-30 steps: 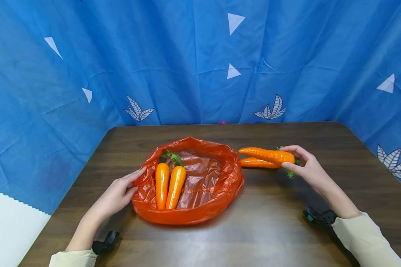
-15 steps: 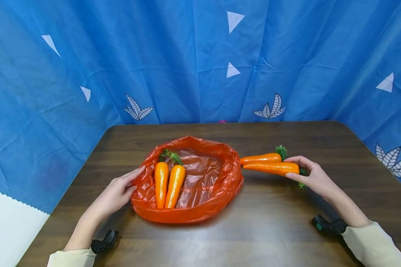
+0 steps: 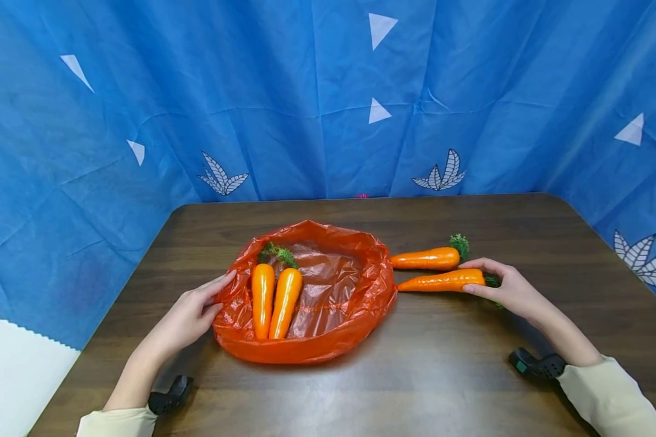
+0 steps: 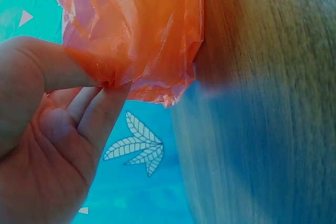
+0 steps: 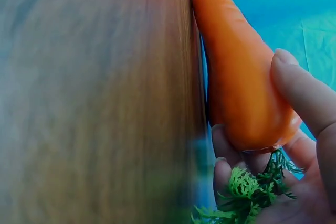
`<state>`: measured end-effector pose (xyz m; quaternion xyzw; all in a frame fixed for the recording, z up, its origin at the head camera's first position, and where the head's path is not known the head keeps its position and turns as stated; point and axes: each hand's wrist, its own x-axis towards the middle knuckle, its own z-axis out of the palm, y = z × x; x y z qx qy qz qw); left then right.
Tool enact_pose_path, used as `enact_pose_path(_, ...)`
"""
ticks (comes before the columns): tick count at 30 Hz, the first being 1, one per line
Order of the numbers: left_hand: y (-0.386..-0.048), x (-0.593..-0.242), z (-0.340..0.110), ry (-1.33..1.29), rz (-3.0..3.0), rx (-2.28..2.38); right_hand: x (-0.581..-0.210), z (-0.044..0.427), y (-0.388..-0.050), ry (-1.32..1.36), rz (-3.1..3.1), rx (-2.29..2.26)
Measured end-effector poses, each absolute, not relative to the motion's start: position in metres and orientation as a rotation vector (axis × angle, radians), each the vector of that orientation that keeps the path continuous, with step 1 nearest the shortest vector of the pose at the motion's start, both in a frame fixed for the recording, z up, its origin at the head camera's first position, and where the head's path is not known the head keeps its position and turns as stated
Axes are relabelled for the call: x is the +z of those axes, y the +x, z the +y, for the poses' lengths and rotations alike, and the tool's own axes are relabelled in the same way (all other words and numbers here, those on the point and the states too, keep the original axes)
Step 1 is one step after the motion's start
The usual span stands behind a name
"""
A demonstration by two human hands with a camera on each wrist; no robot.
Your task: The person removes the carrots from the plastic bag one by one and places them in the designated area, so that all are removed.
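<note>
Blue curtain (image 3: 317, 109) backs a table (image 3: 361, 400) where the left hand (image 3: 188, 315) pinches a red bag (image 3: 311, 352); beside it, the right hand (image 3: 511, 290) grips a carrot (image 3: 438, 281), probably light, stiff and slick, best held near its thick end.

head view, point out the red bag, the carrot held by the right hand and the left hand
Red bag (image 3: 306, 352), head view, on its front wall.
Held carrot (image 3: 440, 281), head view, on its orange root.
Left hand (image 3: 188, 315), head view, middle of the hand.

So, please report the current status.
Left hand pinches red bag. Right hand holds nearer carrot. Farther carrot beside it, two carrots inside bag. Nothing visibly blocking.
</note>
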<state>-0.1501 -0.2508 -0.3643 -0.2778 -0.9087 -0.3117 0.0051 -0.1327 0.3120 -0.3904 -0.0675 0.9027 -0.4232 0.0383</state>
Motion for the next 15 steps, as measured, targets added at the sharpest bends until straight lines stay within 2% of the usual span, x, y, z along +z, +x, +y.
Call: enact_pose_path(15,-0.1511,-0.3645,-0.2500,-0.860,-2.873,-0.981,-0.3881,0.3129,-0.1309,-0.204,2.708,-1.266)
